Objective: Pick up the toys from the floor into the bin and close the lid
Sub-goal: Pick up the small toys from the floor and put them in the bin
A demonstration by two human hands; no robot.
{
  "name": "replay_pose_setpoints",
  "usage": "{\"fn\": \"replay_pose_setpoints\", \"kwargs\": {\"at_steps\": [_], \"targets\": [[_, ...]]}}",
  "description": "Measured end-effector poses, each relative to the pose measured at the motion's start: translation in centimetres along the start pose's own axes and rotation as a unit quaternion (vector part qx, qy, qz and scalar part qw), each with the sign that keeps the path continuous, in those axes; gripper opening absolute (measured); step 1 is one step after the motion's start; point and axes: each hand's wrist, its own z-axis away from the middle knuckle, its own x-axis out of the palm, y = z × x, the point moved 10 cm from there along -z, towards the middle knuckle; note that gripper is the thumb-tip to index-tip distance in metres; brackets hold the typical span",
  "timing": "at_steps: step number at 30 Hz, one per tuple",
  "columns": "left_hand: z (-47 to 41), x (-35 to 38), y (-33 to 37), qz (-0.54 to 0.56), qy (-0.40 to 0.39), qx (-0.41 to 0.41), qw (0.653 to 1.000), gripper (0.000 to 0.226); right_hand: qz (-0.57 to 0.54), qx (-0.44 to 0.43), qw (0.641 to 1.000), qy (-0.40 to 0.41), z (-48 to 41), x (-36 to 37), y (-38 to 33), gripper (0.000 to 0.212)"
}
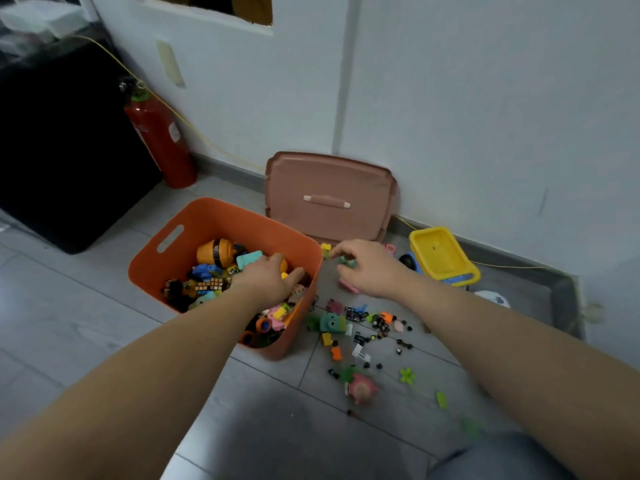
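Observation:
An orange bin [221,207] stands on the grey floor, half full of mixed toys. My left hand [273,277] reaches down into it, palm down, its fingers resting loosely among the toys. Just right of the bin, my right hand [369,268] hovers low over the floor with fingers and thumb curled round a small green toy [347,261]. Several small toys lie scattered right of the bin, among them a teal toy camera [330,322], a pink round toy [362,389] and a green flower piece [407,374]. The pink-brown lid [329,199] leans against the wall behind the bin.
A yellow and blue toy truck [441,258] sits by the wall at the right. A red fire extinguisher [159,133] and a black cabinet [52,150] stand at the left. My knee [498,459] shows at the bottom right.

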Motion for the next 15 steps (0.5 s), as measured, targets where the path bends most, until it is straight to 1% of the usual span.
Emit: {"fn": "replay_pose_setpoints", "kwargs": {"at_steps": [2, 4, 7, 9, 10, 12, 15], "targets": [[0.1, -0.2, 2.1, 0.027, 0.047, 0.011, 0.999, 0.076, 0.015, 0.021, 1.0, 0.003, 1.3, -0.9, 2.8, 0.035], [0.4, 0.1, 5.5, 0.033, 0.085, 0.05, 0.995, 0.069, 0.029, 0.04, 0.999, 0.003, 3.3, -1.6, 5.8, 0.037], [1.8, 1.3, 10.8, 0.045, 0.139, 0.146, 0.978, 0.058, 0.041, 0.066, 0.997, -0.015, 6.0, -1.2, 10.0, 0.043], [2.9, 2.3, 13.6, 0.073, 0.158, 0.204, 0.963, 0.054, 0.054, 0.084, 0.995, -0.028, 7.5, -0.3, 12.7, 0.047], [3.2, 3.2, 14.6, 0.086, 0.156, 0.219, 0.959, 0.052, 0.058, 0.092, 0.993, -0.033, 8.3, 0.2, 14.0, 0.049], [3.3, 5.6, 15.8, 0.1, 0.136, 0.223, 0.96, 0.052, 0.057, 0.104, 0.992, -0.043, 10.0, 1.3, 16.3, 0.051], [3.2, 10.5, 16.6, 0.073, 0.081, 0.216, 0.97, 0.056, 0.046, 0.136, 0.987, -0.069, 12.9, 3.9, 19.9, 0.052]]}}
